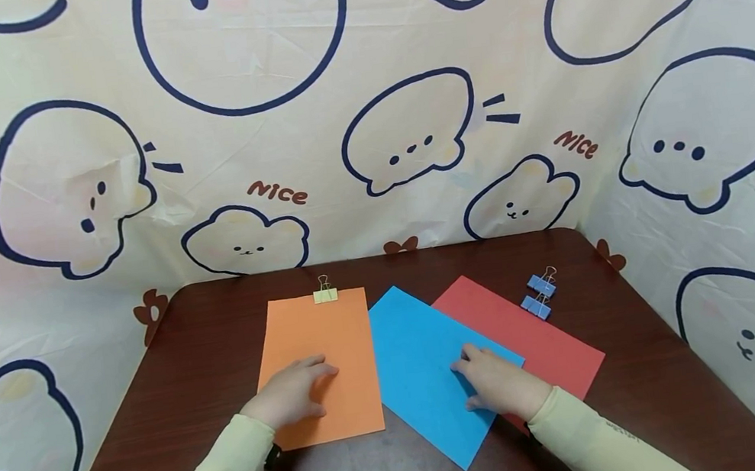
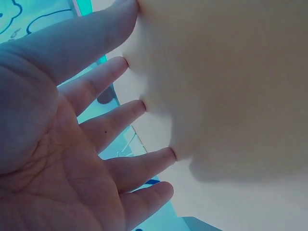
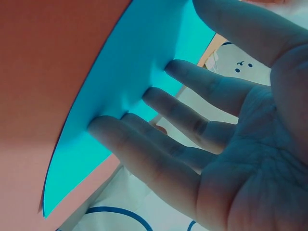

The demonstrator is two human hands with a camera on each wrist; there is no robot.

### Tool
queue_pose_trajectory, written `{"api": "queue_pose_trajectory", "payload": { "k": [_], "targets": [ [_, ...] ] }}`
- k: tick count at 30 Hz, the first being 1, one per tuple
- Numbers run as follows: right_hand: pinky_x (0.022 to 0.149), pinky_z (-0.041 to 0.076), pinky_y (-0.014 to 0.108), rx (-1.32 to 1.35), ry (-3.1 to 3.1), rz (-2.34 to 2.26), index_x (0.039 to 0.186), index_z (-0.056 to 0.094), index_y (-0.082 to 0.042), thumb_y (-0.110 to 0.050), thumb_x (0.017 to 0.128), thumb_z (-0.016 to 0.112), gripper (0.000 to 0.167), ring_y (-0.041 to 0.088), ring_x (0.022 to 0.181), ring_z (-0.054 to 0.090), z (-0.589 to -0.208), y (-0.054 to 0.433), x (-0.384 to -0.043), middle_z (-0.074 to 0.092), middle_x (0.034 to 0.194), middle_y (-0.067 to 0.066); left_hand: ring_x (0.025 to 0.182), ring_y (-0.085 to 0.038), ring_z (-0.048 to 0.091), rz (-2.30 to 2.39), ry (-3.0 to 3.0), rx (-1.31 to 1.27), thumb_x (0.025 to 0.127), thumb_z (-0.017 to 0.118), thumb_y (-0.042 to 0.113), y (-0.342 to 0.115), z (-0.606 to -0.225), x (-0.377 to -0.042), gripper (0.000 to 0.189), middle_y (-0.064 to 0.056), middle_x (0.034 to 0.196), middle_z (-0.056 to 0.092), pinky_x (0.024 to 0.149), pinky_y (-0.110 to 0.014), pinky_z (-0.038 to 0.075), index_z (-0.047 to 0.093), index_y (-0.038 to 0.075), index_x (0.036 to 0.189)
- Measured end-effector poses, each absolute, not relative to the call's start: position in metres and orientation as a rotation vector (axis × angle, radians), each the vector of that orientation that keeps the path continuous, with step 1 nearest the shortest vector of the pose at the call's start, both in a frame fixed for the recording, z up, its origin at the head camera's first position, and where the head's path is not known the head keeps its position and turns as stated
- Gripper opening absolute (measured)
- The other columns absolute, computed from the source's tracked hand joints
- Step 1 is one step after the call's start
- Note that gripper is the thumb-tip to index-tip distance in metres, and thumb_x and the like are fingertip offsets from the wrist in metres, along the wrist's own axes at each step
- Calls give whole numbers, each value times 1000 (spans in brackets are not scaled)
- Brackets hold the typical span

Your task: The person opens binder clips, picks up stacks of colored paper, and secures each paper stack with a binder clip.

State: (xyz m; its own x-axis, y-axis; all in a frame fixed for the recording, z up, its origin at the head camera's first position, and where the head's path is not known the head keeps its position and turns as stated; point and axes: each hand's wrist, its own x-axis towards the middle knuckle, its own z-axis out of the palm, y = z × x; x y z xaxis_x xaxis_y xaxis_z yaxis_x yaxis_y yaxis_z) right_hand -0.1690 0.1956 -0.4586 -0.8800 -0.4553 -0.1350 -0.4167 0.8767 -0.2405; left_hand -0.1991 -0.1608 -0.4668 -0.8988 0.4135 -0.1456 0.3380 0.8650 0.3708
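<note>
An orange sheet of paper (image 1: 323,348) lies at the left of the table, with a yellow binder clip (image 1: 325,295) on its top edge. My left hand (image 1: 290,394) rests its fingertips on the lower left of this sheet, fingers spread. In the left wrist view the fingertips (image 2: 137,105) press against the paper. Tilted beside it is a blue sheet (image 1: 426,368), which partly covers a red sheet (image 1: 555,351). The right hand (image 1: 500,384) touches the blue sheet near its right corner. Its loosely bent fingers (image 3: 163,163) meet the blue surface in the right wrist view.
Two blue binder clips (image 1: 539,295) lie close together right of the red sheet, near the back. The dark brown table (image 1: 670,389) meets a cloth backdrop (image 1: 416,208) with cartoon outlines at the back and both sides.
</note>
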Motion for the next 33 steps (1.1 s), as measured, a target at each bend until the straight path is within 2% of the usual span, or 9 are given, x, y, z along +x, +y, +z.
{"api": "queue_pose_trajectory", "payload": {
  "k": [19,33],
  "targets": [
    [76,59,39,-652,2856,-314,130,66,0,-22,80,90,60,22,98,56,-460,197,-171,57,118,16,144,-51,40,516,2777,528,77,87,9,-187,-467,-206,64,-19,157,46,107,-61,46,65,15,137],
    [75,58,38,-657,2864,-314,131,66,-1,-23,80,90,60,22,97,56,-461,197,-170,57,118,16,146,-50,38,563,2765,513,77,83,3,-206,-470,-209,64,-21,158,44,99,-55,52,65,13,138]
  ]
}}
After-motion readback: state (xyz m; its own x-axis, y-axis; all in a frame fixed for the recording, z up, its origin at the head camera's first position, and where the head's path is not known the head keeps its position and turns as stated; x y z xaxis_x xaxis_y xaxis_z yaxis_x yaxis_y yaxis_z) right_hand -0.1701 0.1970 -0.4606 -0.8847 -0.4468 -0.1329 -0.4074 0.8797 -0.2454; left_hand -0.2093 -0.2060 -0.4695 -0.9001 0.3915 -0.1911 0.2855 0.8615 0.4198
